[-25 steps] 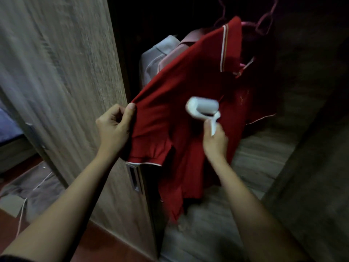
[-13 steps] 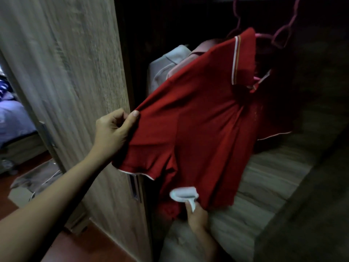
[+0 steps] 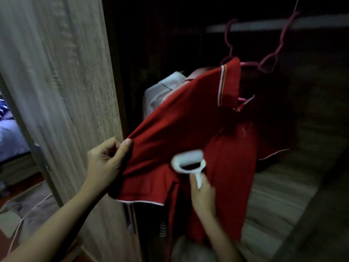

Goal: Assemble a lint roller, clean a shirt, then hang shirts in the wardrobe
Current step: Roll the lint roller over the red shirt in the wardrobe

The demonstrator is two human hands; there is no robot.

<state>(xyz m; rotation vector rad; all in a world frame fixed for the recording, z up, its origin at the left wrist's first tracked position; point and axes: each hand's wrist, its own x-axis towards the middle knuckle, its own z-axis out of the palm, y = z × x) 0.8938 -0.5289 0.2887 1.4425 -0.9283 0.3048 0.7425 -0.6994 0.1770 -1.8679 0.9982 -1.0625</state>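
A red polo shirt (image 3: pixel 188 125) with white trim hangs on a pink hanger (image 3: pixel 264 65) from the wardrobe rail (image 3: pixel 311 23). My left hand (image 3: pixel 105 165) pinches the shirt's sleeve and stretches it out to the left. My right hand (image 3: pixel 203 193) grips the handle of a white lint roller (image 3: pixel 188 160), whose head lies against the shirt's front just below the sleeve.
The wooden wardrobe door (image 3: pixel 62 91) stands open on the left, close to my left hand. Behind the red shirt hang a white garment (image 3: pixel 160 91) and a pink one. A wooden shelf (image 3: pixel 279 195) lies below the shirt. A bed (image 3: pixel 9 137) shows at far left.
The lint roller went down from the chest to the shirt's lower hem, then came back up to just below the sleeve. My left hand kept its hold on the sleeve.
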